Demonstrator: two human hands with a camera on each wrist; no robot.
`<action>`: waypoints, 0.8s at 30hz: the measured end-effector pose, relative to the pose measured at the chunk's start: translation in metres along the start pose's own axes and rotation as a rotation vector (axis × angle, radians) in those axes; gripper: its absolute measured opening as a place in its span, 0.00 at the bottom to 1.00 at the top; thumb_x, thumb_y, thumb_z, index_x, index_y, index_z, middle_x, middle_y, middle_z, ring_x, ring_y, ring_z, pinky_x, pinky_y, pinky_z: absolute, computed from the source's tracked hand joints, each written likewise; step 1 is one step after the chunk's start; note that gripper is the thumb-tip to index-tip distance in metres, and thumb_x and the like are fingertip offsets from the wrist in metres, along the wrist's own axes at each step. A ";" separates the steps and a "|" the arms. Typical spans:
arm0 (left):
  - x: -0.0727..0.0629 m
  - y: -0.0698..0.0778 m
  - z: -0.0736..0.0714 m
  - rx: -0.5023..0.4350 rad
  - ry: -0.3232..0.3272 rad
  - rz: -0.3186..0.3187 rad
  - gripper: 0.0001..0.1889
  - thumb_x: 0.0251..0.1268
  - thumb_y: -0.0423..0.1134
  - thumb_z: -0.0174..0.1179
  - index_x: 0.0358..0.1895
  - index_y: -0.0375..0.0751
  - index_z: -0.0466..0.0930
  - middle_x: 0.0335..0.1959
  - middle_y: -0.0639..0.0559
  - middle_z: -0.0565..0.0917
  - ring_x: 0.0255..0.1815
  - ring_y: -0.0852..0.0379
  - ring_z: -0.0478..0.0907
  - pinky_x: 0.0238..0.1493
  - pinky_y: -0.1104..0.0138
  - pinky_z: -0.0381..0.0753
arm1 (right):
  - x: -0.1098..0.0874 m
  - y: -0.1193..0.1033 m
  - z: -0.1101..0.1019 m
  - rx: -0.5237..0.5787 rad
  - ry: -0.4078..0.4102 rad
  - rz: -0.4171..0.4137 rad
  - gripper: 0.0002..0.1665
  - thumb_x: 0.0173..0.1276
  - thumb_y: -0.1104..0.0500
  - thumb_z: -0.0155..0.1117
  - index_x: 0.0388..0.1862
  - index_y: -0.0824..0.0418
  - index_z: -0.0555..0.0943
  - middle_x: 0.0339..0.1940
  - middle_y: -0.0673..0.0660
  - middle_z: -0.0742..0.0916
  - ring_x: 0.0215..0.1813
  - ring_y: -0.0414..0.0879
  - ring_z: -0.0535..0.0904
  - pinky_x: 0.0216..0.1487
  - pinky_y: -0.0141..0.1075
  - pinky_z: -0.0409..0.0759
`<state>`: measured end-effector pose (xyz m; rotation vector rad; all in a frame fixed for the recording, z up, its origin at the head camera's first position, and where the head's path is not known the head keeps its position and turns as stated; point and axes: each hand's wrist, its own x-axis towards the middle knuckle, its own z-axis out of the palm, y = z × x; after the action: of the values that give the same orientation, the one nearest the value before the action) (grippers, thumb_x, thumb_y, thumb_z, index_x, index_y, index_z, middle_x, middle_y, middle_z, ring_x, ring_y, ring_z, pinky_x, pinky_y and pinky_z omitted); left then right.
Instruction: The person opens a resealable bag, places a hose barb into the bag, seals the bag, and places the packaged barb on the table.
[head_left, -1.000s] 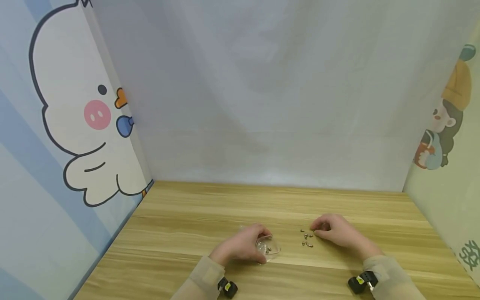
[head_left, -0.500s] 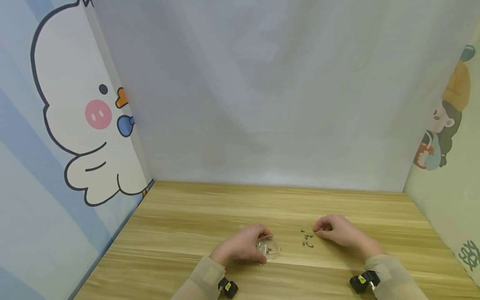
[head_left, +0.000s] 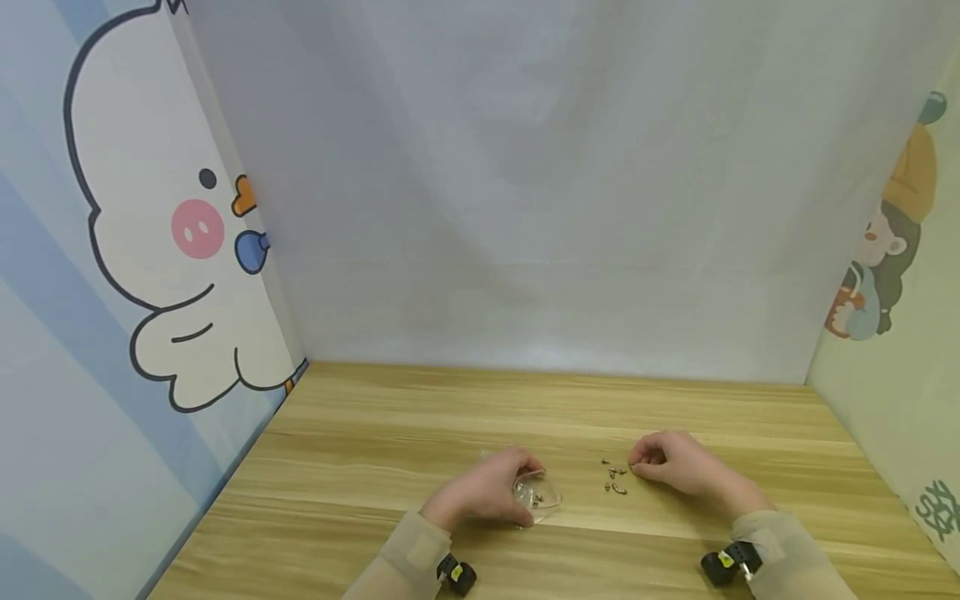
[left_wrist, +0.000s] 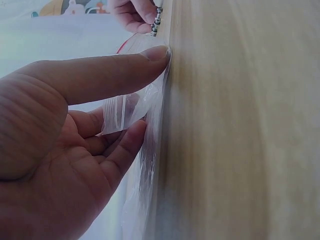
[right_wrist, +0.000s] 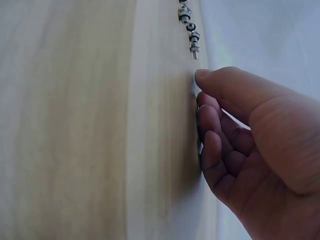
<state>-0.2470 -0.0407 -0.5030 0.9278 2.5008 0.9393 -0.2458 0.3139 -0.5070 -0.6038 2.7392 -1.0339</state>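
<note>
A person's left hand (head_left: 489,490) holds a clear plastic bag (head_left: 551,505) on a wood-grain worktop (head_left: 375,433), thumb on one side of its mouth and fingers on the other. That grip is spread around the bag, and the mouth gapes toward the loose metal fittings (head_left: 619,491) lying to the right. Inside the bag, near its mouth, sit a few small metal parts (head_left: 537,499); glare on the plastic makes them impossible to count. The left wrist view shows ridged, creased film between thumb and fingers and a red line (left_wrist: 126,44) along the bag's edge. The far end of the bag is mostly hidden by the hand.

The right hand (head_left: 684,463) rests at the far side of the fittings, its fingers curled low at the worktop and its thumb near them. That grip is narrow; whether a piece is caught in it cannot be told, as the fingertips mask one another. In the right wrist view, several fittings with dark rings line up just beyond the thumb, the topmost cut off by the frame. Both forearms, in pale sleeves (head_left: 787,550) with black cameras (head_left: 457,576) at the wrists, are cropped at the bottom edge.
</note>
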 end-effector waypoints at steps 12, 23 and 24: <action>0.000 0.001 0.000 0.005 0.000 -0.001 0.36 0.44 0.34 0.86 0.61 0.39 0.81 0.55 0.56 0.83 0.54 0.62 0.78 0.63 0.67 0.77 | -0.003 -0.002 -0.001 0.029 0.016 0.008 0.03 0.71 0.58 0.75 0.41 0.55 0.88 0.36 0.45 0.87 0.39 0.37 0.81 0.44 0.33 0.82; 0.000 0.002 -0.001 -0.007 0.006 -0.002 0.37 0.42 0.33 0.86 0.61 0.40 0.81 0.54 0.57 0.82 0.53 0.63 0.78 0.62 0.67 0.77 | -0.005 -0.003 0.001 0.044 0.030 0.029 0.05 0.71 0.58 0.75 0.43 0.57 0.89 0.36 0.45 0.87 0.39 0.39 0.82 0.44 0.33 0.83; 0.000 0.002 -0.001 -0.004 0.006 0.000 0.37 0.42 0.34 0.86 0.61 0.40 0.81 0.54 0.57 0.82 0.53 0.63 0.78 0.62 0.67 0.77 | -0.005 -0.003 0.001 0.045 0.032 0.033 0.05 0.71 0.58 0.75 0.43 0.57 0.89 0.36 0.45 0.87 0.39 0.39 0.82 0.44 0.33 0.83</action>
<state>-0.2463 -0.0398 -0.5012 0.9251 2.5027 0.9479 -0.2400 0.3137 -0.5058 -0.5389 2.7350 -1.1040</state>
